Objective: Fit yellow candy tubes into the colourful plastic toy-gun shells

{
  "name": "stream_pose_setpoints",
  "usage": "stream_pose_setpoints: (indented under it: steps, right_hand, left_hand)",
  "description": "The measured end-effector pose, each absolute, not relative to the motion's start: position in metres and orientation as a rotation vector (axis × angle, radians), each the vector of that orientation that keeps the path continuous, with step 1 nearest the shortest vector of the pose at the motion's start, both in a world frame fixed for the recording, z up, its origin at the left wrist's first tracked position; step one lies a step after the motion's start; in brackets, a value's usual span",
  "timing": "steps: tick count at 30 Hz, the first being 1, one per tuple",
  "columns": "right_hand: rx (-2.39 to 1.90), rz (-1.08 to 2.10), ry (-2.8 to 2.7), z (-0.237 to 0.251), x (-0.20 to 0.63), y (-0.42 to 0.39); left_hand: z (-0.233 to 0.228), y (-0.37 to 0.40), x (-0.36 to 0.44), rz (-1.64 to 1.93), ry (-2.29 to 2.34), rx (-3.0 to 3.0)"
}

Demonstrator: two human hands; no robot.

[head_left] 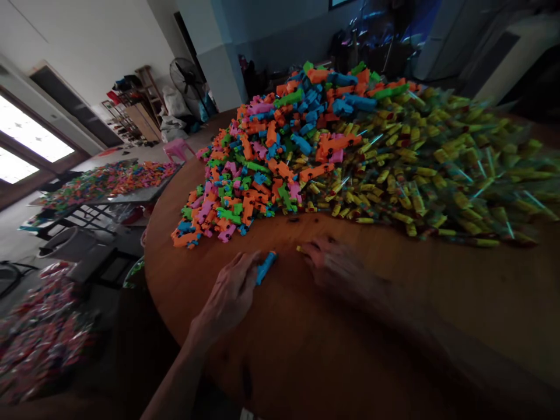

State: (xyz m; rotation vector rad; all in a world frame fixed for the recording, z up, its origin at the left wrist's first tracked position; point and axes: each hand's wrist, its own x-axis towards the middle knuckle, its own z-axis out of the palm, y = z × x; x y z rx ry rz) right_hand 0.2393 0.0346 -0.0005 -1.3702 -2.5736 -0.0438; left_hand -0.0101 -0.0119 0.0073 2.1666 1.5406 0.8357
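A blue plastic toy piece lies just below the middle of the frame on the round wooden table, its lower end under the fingers of the left hand, which curl onto it. Just right of it, the right hand rests on the table, blurred; a small yellow piece shows at its fingertips, and whether the fingers close on it cannot be told. Above the hands, a heap of orange, green, pink and blue toy pieces fills the centre. A pile of yellow wrapped sticks spreads to the right. At the left edge, another table carries more coloured pieces.
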Motion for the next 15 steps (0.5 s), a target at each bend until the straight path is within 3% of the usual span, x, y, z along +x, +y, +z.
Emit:
stream_pose_setpoints:
  steps: [11, 15]
  right_hand:
    - [-1.212, 0.253, -2.557, 0.005, 0.239, 0.022]
    - [-1.201, 0.354, -2.554, 0.012, 0.234, 0.019]
  left_hand:
    - [0.032, -0.006, -0.022, 0.367, 1.32, 2.507]
    - [0.028, 0.006, -0.015, 0.397, 1.273, 2.55]
